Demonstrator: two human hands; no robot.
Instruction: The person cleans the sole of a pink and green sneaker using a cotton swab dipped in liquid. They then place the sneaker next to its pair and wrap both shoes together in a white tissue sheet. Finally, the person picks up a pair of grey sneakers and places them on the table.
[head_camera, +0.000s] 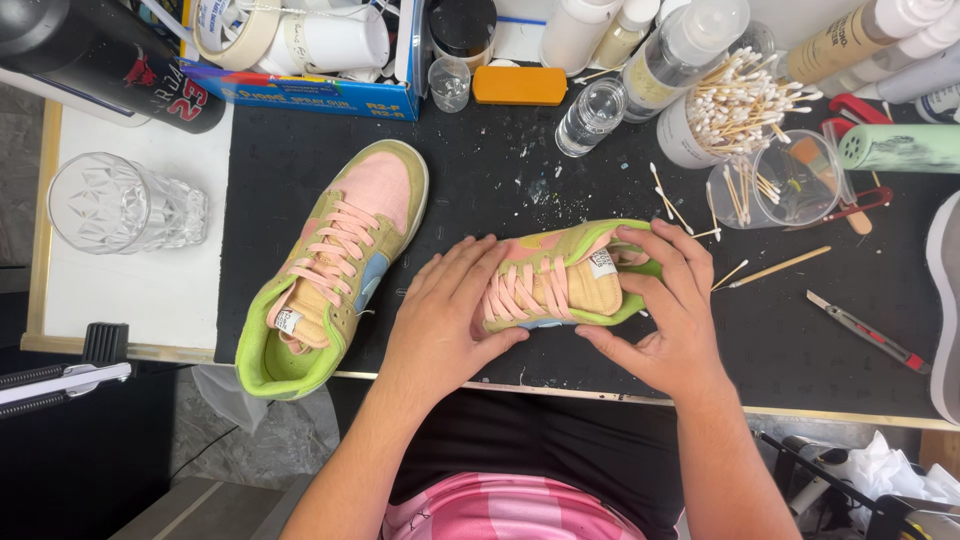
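Your left hand (445, 325) lies flat and open over the toe end of the green, tan and pink low-top sneaker with pink laces (560, 280), palm down, fingers spread, pressing rather than gripping. Your right hand (665, 315) is half closed on that sneaker's heel end: thumb low on the near side, fingers curled over the green collar by the white tongue label. That sneaker lies on its side on the black mat (480, 180) covering the tabletop, toe to your left, close to the near edge. Just left of it, apart from both hands, the matching second sneaker with pink toe and lime-green lining (330, 270) sits upright, heel toward you and overhanging the mat's near edge. Right of your right hand: a thin wooden stick (780, 267), then a slim utility knife with red-and-grey handle (868, 332). Further back, a clear plastic cup holding cotton swabs (775, 180), loose swabs beside it. Far left, on the white board (140, 280), a cut-glass tumbler (125, 203) lying on its side. Back row: a small clear bottle (590, 117), an orange rectangular block (519, 85), a white tub packed with cotton swabs (725, 110), a blue cardboard box holding tape rolls (310, 95).
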